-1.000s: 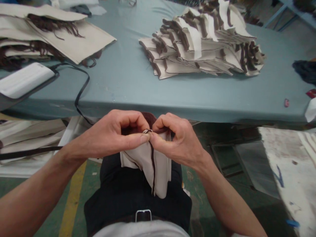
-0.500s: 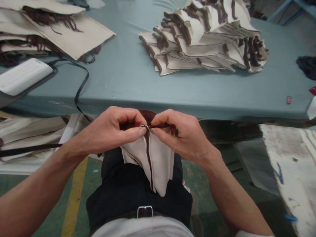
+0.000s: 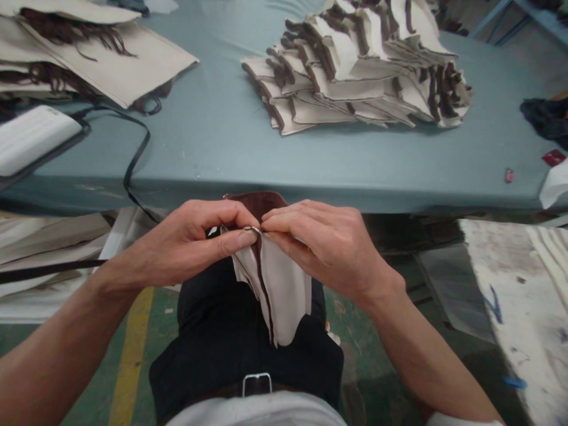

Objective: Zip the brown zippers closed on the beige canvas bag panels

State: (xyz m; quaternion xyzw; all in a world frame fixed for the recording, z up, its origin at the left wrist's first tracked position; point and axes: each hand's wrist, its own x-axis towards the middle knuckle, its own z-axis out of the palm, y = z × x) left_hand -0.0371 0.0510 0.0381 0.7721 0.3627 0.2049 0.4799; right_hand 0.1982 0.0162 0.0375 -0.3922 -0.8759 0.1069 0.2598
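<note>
A cream fabric piece (image 3: 286,290) with dark brown edging and a brown inside hangs over my lap, just in front of the table edge. My left hand (image 3: 199,234) pinches its top edge between thumb and forefinger, close to where the brown-edged seam begins. Right beside it, my right hand (image 3: 326,242) is closed on the same edge, its fingertips meeting the left thumb at the seam. The palm side of the right hand and the fabric behind the fingers are hidden.
A blue-green covered table (image 3: 213,154) spans the front. On it lie a heap of folded cream pieces (image 3: 364,77), flat cream pieces (image 3: 128,59) with brown ties, and a white device (image 3: 38,139) with a black strap (image 3: 137,157). A stained white board (image 3: 510,296) stands at right.
My right hand has flattened, its fingers now lying together over the fabric edge. The left hand keeps its pinch, and more of the brown inside shows above. The view has shifted slightly.
</note>
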